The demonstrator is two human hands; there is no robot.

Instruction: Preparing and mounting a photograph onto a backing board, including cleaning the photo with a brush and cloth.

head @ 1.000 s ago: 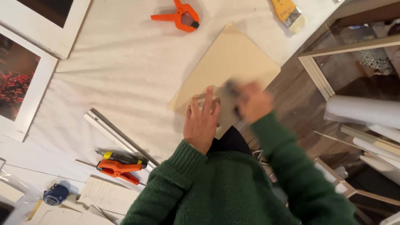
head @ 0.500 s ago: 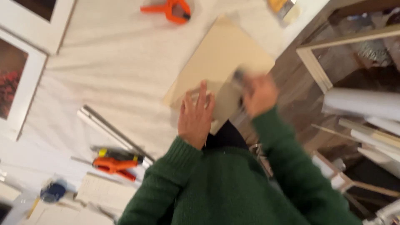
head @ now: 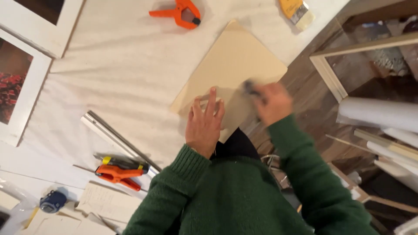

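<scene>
A pale beige square board (head: 233, 65) lies on a white cloth-covered table (head: 126, 69), one corner over the table's edge. My left hand (head: 203, 124) lies flat on the board's near corner, fingers spread. My right hand (head: 270, 102), blurred by motion, is closed around a small dark object (head: 250, 87) pressed against the board's right edge. What the object is I cannot tell. Both arms wear dark green knitted sleeves.
An orange spring clamp (head: 179, 11) and a yellow-handled brush (head: 297, 11) lie at the far side. Framed pictures (head: 21, 82) rest at left. A metal strip (head: 117, 139), orange-handled pliers (head: 118, 170), paper sheets (head: 106, 202) and a blue tape roll (head: 52, 201) lie near me. Wooden frames (head: 348, 61) and rolled paper (head: 379, 114) stand right.
My right hand has slid along the board's right edge, away from me and back, with the dark object. My left hand stays pressed on the board. The camera has shifted slightly.
</scene>
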